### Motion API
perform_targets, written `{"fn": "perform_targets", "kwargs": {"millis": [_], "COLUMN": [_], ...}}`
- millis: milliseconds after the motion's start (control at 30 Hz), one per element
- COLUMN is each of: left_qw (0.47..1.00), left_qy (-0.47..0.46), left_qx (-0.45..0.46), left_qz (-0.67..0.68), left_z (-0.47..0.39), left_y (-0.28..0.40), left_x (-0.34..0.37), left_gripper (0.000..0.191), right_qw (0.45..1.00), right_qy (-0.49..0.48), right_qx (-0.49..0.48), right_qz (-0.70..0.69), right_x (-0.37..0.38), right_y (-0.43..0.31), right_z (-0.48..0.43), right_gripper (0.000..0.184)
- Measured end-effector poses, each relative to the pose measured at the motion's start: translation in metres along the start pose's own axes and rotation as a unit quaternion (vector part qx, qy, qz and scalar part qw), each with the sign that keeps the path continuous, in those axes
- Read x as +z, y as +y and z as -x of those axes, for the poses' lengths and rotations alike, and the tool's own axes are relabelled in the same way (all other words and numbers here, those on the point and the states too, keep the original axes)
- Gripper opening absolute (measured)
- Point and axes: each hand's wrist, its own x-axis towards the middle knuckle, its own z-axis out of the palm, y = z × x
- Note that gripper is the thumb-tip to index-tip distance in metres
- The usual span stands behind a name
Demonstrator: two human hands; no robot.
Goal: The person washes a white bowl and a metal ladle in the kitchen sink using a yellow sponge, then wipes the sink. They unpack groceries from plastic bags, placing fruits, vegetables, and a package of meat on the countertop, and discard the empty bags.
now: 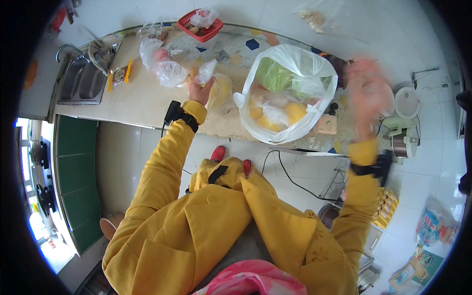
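Observation:
My left hand (200, 93) is closed on the gathered neck of a clear plastic bag (221, 90) with yellow contents, on the worktop. Small knotted bags (170, 73) lie just beyond it, to the left. Right of that hand a large white plastic bag (241, 110) stands with its mouth wide apart. Inside it are a green vegetable (273, 73), probably cabbage, and bagged yellow items (261, 114). My right hand (364, 107) is raised at the worktop's right end, strongly blurred by motion. Whether it holds anything cannot be made out.
A red plastic basket (201, 36) stands against the wall. The double sink (79, 83) and a packaged snack (120, 75) are at left. A pinkish block (325, 124) and a small green-and-brown appliance (403, 143) are at right. A black cable (295, 182) crosses the floor near an egg tray (386, 208).

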Motion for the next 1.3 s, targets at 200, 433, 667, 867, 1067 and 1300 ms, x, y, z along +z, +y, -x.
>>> {"fn": "perform_targets", "kwargs": {"millis": [200, 433, 667, 867, 1067, 1300], "left_qw": [0.979, 0.979, 0.982, 0.976, 0.979, 0.978], "left_qy": [0.040, 0.052, 0.045, 0.049, 0.069, 0.101], "left_qx": [0.025, -0.014, -0.010, -0.021, -0.054, -0.047], "left_qz": [0.200, 0.199, 0.184, 0.209, 0.183, 0.178], "left_z": [0.015, 0.040, 0.045, 0.047, 0.051, 0.044], "left_y": [0.011, 0.036, 0.040, 0.034, 0.040, 0.030], "left_x": [0.000, -0.020, -0.025, -0.033, -0.045, -0.060], "left_gripper": [0.028, 0.030, 0.027, 0.028, 0.031, 0.031], "right_qw": [0.941, 0.966, 0.964, 0.945, 0.938, 0.889], "right_qy": [-0.273, -0.209, -0.108, -0.088, 0.082, 0.163], "right_qx": [-0.063, -0.082, 0.217, 0.246, 0.233, 0.129], "right_qz": [0.190, 0.126, -0.112, -0.197, -0.243, -0.407], "right_x": [0.171, 0.141, 0.117, 0.095, 0.069, 0.034], "right_y": [0.017, 0.049, 0.016, 0.002, -0.004, -0.065], "right_z": [0.151, 0.157, 0.096, 0.077, 0.057, -0.005], "right_gripper": [0.041, 0.018, 0.022, 0.028, 0.030, 0.028]}}
